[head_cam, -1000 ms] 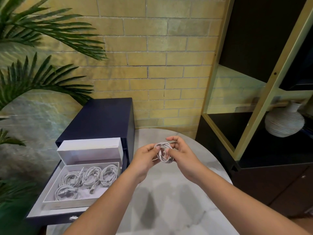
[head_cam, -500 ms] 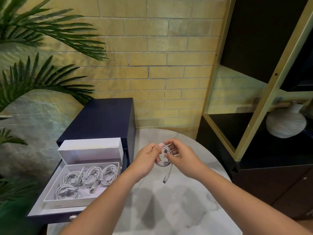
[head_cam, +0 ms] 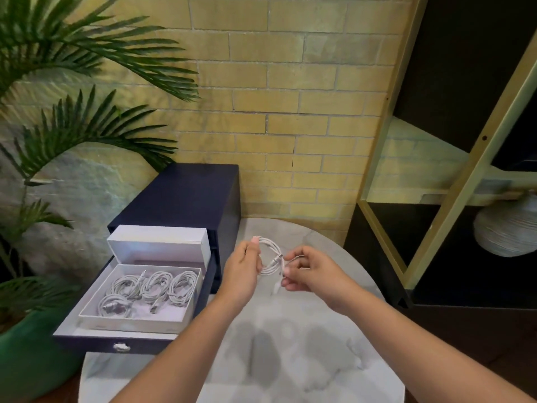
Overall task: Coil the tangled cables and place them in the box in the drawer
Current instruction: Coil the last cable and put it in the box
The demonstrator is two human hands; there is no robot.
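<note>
Holding a small ring of white cable (head_cam: 268, 258) over the grey table (head_cam: 290, 359), standing on edge: left hand (head_cam: 242, 267) curled round its left side, right hand (head_cam: 312, 270) pinching the cable at its right side. Down and to the left, the open box (head_cam: 130, 324) in the drawer (head_cam: 151, 343), with four coils (head_cam: 154, 289) lying flat inside. Nearer to the left hand, so probably a job for that one, tipping the ring flat on the way.

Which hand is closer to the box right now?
Left. The left hand grips the cable coil just right of the box; the right hand pinches the coil's far side, farther from the box.
</note>
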